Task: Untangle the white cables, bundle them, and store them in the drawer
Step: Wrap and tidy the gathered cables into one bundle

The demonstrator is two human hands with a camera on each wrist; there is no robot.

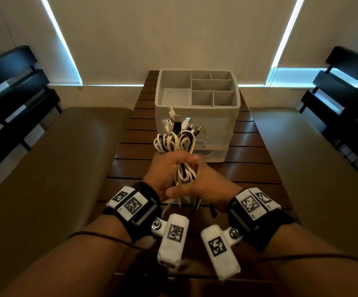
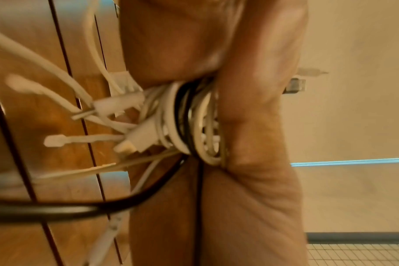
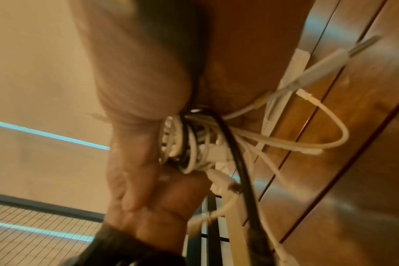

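A bundle of looped cables [image 1: 174,142], mostly white with a few black strands, stands upright above the slatted wooden table [image 1: 248,168]. My left hand [image 1: 173,163] grips its middle from the left, fingers curled round it. From the right, my right hand [image 1: 205,181] closes on the lower part, thumb across the front. Several plugs [image 1: 182,123] stick out at the top. The left wrist view shows the coils [image 2: 194,126] squeezed between palms, with loose ends and a thin white strip [image 2: 80,140] poking out. In the right wrist view, loose ends [image 3: 319,126] hang below the coils [image 3: 189,144].
Just behind the bundle stands a white organiser [image 1: 197,103] with open top compartments and translucent drawers [image 1: 214,144] in its front, which look pushed in. Tan benches [image 1: 56,168] flank the table. Dark chairs [image 1: 13,93] stand on both sides. A black wire [image 2: 57,210] runs from my wrist gear.
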